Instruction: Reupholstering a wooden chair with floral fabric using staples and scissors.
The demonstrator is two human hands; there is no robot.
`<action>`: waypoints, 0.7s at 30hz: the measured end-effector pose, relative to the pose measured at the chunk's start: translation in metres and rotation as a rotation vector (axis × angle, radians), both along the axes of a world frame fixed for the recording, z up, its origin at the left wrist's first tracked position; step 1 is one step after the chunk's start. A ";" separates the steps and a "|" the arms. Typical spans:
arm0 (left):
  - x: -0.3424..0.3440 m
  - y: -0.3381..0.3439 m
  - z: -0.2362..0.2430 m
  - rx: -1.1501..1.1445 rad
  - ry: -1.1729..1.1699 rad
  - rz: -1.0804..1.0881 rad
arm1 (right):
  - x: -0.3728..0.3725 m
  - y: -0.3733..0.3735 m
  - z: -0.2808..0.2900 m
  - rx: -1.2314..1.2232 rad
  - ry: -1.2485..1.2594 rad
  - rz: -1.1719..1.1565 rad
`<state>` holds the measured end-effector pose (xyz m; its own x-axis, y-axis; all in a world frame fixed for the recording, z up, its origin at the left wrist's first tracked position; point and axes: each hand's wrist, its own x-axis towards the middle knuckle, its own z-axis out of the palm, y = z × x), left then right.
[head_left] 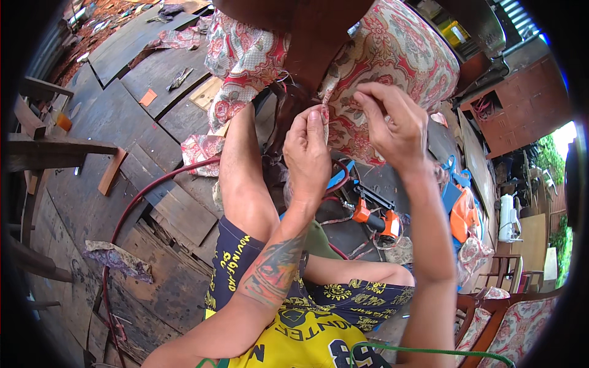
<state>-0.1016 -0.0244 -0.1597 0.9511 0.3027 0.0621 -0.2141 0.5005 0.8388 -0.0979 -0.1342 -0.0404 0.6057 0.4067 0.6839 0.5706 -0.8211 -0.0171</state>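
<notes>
Floral cloth (405, 58): cream ground, red scrolls and rose-like blooms, rounded and bulging at right, draped in loose folds at left. Lies ahead of the person, on both sides of one smooth, red-brown wooden post (311, 46); the post broadens at the top.

Left hand (307, 150): thumb and fingers pinch a narrow twisted strip at the cloth's edge, beside the post. Right hand (396, 119): raised just in front of the right expanse, fingers curled, thumb and forefinger narrowly parted (whether something thin sits between them, cannot tell).

Counts: one orange-and-black tool (377, 214), hard-cased and angular, on the floor beyond the knees; one dull-red hose (132, 208), smooth, curving; one flat orange scrap (148, 97). Floor boards (92, 159): many, worn, stained, flat rectangles, uneven joints.
</notes>
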 end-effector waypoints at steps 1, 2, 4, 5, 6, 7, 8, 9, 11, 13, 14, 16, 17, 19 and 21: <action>0.002 0.005 -0.004 0.051 0.013 -0.076 | -0.007 0.000 -0.010 0.122 -0.036 -0.053; 0.003 0.008 -0.004 0.099 0.028 -0.165 | -0.017 -0.003 -0.021 0.240 -0.073 -0.119; 0.008 0.010 -0.003 0.110 0.079 -0.254 | -0.033 -0.017 -0.056 0.339 -0.103 -0.222; 0.005 0.018 0.009 0.163 -0.013 -0.205 | -0.042 -0.023 -0.079 0.635 -0.084 -0.312; -0.005 0.035 0.029 0.224 -0.097 -0.147 | -0.055 -0.025 -0.100 0.939 -0.061 -0.398; -0.013 0.049 0.053 0.358 0.076 -0.237 | -0.066 -0.029 -0.116 0.966 -0.030 -0.488; -0.013 0.055 0.068 0.492 0.226 -0.327 | -0.078 -0.044 -0.136 0.989 -0.014 -0.568; 0.007 0.057 0.041 0.387 0.223 -0.355 | -0.086 -0.055 -0.153 1.041 0.053 -0.655; 0.037 0.058 0.002 0.283 0.134 -0.416 | -0.110 -0.092 -0.176 1.089 0.114 -0.792; 0.035 0.051 0.002 0.197 0.070 -0.454 | -0.137 -0.131 -0.187 1.282 0.246 -0.914; 0.029 0.052 0.010 0.051 0.060 -0.501 | -0.143 -0.140 -0.181 1.343 0.276 -0.931; 0.031 0.049 0.005 -0.069 0.106 -0.429 | -0.154 -0.166 -0.179 1.420 0.359 -0.928; 0.033 0.050 -0.004 -0.113 0.078 -0.432 | -0.156 -0.170 -0.173 1.426 0.357 -0.954; 0.043 0.054 -0.025 -0.154 0.056 -0.435 | -0.159 -0.183 -0.157 1.231 0.558 -0.979; 0.049 0.063 -0.029 -0.197 0.091 -0.484 | -0.158 -0.193 -0.142 1.078 0.639 -0.999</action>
<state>-0.0522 0.0383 -0.1883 0.9839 -0.1742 -0.0406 0.1492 0.6742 0.7233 -0.2561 -0.3272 -0.1820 0.6060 -0.7913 -0.0819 -0.4900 -0.2901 -0.8220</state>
